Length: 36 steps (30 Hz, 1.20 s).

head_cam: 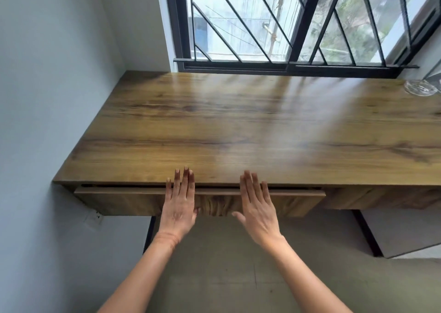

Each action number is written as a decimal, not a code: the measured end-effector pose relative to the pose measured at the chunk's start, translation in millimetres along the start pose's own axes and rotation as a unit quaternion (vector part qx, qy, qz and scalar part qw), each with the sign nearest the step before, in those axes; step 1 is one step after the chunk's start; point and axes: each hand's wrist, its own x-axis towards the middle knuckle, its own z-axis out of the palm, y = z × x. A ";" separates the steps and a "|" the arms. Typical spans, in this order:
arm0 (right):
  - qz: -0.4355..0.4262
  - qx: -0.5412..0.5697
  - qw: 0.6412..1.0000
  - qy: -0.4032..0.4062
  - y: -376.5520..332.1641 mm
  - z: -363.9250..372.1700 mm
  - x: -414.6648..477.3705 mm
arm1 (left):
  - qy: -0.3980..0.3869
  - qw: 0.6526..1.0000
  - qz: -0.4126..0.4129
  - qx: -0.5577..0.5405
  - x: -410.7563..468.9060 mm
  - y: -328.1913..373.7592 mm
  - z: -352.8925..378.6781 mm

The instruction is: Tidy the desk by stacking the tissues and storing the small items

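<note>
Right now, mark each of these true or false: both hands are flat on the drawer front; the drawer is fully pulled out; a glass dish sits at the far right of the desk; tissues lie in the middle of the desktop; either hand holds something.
1. The left hand and right hand lie open, fingers straight, against the long wooden drawer front. True.
2. The drawer is fully pulled out. False: only a narrow gap shows under the brown wood-grain desktop.
3. A clear glass dish sits at the desk's far right. True.
4. Tissues lie mid-desktop. False: none show there.
5. One hand holds something. False: neither has any grip on anything.
</note>
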 end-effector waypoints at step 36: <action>0.000 0.023 0.999 0.032 48.3 -0.7 38.7 | 0.017 1.000 -0.024 -0.004 55.7 36.1 -17.1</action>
